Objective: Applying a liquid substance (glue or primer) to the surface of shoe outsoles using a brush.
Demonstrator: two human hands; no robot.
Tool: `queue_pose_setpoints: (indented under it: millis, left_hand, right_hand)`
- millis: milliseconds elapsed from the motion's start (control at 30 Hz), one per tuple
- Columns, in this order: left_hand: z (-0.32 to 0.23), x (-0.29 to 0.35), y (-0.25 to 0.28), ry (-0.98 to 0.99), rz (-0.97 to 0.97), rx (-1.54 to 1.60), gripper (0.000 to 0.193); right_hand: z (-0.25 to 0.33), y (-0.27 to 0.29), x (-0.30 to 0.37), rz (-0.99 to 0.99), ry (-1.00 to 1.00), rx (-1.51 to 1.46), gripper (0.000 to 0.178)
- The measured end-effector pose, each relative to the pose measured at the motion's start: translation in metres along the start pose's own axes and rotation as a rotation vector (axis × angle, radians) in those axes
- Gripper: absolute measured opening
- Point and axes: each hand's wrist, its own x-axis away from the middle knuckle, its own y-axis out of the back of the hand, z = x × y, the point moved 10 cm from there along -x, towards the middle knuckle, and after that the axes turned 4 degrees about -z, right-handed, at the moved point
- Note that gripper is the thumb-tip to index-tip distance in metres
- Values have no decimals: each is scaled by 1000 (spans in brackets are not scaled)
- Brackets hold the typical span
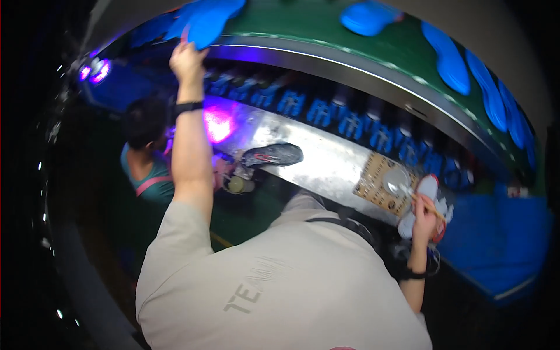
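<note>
At the far left of the green conveyor belt [280,23], my left hand [188,61] is up with its fingers closed on the end of a blue shoe sole [213,23]. My right hand [424,216] grips a brush [429,205] by its wooden handle. The brush head reaches toward a round whitish dish [397,180], which stands on a brown printed cardboard sheet [376,182]. Close around the right hand is white and red footwear [427,186], partly covered by the hand. Whether the brush touches the dish is blurred.
A dark shoe [274,154] lies on the metal bench [326,163]. Blue holders [321,114] line the space beneath the belt. More blue soles [446,58] are on the belt. At left sits another person [149,146], near a purple light [217,123]. A blue surface [496,239] is at right.
</note>
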Motion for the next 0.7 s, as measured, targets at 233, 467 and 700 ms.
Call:
queue_pose_setpoints:
  millis: [233, 467, 700]
  left_hand:
    - [-154, 111, 6, 861, -99, 1044, 31]
    - [-257, 273, -60, 1212, 765, 1177, 38]
    - [-404, 334, -34, 1314, 1227, 1879, 81]
  right_hand:
    - [-21, 4, -25, -108, 58, 328, 18]
    - [-70, -3, -44, -76, 69, 443, 24]
    - [-19, 5, -28, -158, 83, 280, 21]
